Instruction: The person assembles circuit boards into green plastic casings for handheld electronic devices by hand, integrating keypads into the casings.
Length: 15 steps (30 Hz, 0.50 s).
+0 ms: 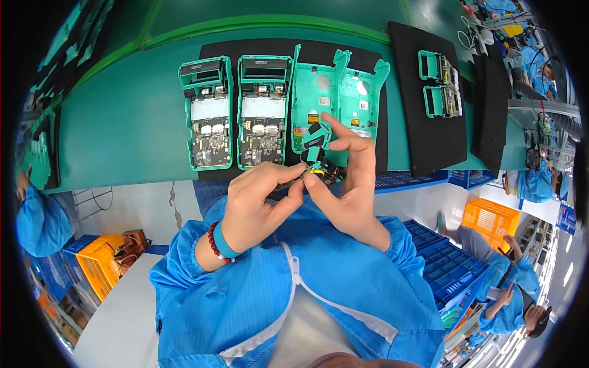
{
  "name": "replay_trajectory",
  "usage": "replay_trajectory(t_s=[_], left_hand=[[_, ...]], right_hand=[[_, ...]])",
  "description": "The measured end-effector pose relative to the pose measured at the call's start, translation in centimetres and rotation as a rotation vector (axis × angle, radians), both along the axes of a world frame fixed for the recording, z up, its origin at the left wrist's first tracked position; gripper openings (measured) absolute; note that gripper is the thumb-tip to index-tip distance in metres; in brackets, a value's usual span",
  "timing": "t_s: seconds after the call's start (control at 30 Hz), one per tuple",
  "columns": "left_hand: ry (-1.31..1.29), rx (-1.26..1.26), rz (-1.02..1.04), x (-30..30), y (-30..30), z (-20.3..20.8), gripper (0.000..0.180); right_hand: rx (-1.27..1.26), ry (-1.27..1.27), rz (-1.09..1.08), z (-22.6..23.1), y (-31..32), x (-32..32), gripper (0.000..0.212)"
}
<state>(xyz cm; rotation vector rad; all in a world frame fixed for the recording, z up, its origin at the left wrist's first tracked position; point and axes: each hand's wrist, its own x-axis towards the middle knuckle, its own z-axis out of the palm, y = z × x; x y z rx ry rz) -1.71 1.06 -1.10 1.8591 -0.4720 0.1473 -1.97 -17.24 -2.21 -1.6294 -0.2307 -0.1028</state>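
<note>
Head view: both hands meet just off the near edge of the green bench (123, 141), above the person's blue smock (319, 288). Left hand (254, 205) comes in from lower left, fingers curled, thumb and index pinched shut on the left end of a small black part (322, 172) with a yellow spot on it. Right hand (350, 184) comes from lower right; thumb presses the same part from below, index finger stretched up across a small teal-and-black flex piece (318, 138) that stands up from the part. So both hands grip the one small assembly, held in the air, not resting on the bench. Finer detail of the part is too small to tell.

Left wrist carries a red bead bracelet (213, 242) beside a blue wrist strap (226, 242).

On the bench, a black mat (245, 49) holds three teal device housings (205, 113) side by side. The two on the left are populated: circuit boards, white panel in the middle. The third, (337, 101), just behind the fingers, is a mostly bare shell with a few small components. The held part sits in front of that bare shell's lower edge.

A second black mat (423, 110) lies to the right, apart from the first, with two smaller teal frames (438, 83) stacked one behind the other.

Below the bench: orange crates (101, 264) at left and right, blue crates (448, 264) at right. Other people in blue smocks at far left and lower right, well apart from the hands.
</note>
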Motion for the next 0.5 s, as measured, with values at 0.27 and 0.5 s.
replay_trajectory(t_s=[0.27,0.5], left_hand=[[0.270,-0.111,-0.026,-0.3,0.6,0.5,0.022],[0.325,-0.117,-0.134,0.3,1.4,1.0,0.016]], right_hand=[[-0.357,-0.031,0.033,1.8,-2.2,-0.2,0.035],[-0.378,-0.066,0.032,2.3,-2.0,-0.6,0.034]])
